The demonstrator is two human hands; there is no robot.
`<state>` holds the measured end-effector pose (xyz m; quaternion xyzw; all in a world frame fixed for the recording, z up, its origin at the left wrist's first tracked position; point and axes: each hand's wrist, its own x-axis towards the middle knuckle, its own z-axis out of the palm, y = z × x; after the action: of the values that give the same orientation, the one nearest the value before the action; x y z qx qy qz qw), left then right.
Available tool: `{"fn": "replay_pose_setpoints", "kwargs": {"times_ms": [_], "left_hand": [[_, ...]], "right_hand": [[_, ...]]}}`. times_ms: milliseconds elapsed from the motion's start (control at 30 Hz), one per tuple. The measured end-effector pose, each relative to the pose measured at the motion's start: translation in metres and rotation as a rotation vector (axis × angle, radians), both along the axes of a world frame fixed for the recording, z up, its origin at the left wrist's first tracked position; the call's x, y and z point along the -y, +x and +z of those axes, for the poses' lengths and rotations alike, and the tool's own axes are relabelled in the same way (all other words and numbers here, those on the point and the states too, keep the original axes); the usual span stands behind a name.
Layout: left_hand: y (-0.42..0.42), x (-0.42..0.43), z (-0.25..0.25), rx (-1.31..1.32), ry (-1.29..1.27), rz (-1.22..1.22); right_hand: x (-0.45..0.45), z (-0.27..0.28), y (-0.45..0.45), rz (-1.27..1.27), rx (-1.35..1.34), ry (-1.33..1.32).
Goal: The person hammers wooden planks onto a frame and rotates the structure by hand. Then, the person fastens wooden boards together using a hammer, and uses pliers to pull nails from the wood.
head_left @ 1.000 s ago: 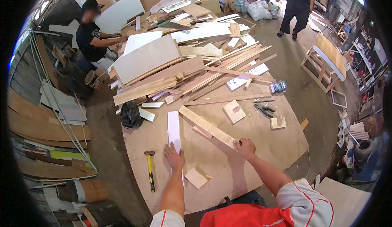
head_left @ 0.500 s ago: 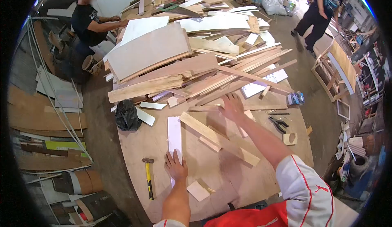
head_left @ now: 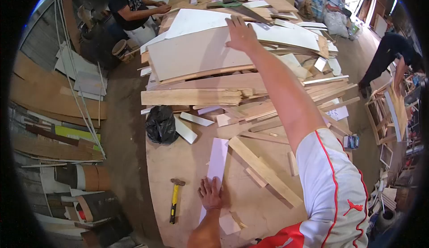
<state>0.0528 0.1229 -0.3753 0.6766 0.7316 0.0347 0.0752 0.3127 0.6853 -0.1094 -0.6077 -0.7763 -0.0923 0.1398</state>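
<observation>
At six o'clock, the left hand lies spread on the pale strip, seemingly to keep it from sliding; at twelve, the right hand is splayed over the broad panel, contact unclear.

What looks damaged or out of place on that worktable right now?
One plank, just beyond the black bag at the near side of the wood pile: its right-hand end looks jagged, as if split, unlike the straight-cut far end of the pale strip under the left hand. I see nothing spilled.
</observation>
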Motion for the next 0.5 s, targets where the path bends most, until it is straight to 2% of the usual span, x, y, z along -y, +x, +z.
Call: {"fn": "replay_pose_setpoints", "kwargs": {"times_ms": [100,167,300,400,500], "left_hand": [[0.002,-0.005,0.020,0.047,-0.069,0.003],[0.000,-0.001,0.012,0.070,-0.055,0.003],[0.002,-0.005,0.021,0.082,-0.020,0.006],[0.004,-0.002,0.015,0.064,-0.009,-0.002],[0.002,-0.001,0.014,0.043,-0.019,-0.013]], "right_hand": [[-0.020,0.003,-0.016,-0.014,-0.007,-0.097],[-0.019,0.009,-0.022,-0.049,-0.005,-0.218],[0.012,0.016,-0.036,0.072,0.176,-0.182],[0.038,-0.003,-0.031,0.107,-0.046,-0.196],[0.077,0.009,-0.029,0.212,0.077,-0.226]]}}
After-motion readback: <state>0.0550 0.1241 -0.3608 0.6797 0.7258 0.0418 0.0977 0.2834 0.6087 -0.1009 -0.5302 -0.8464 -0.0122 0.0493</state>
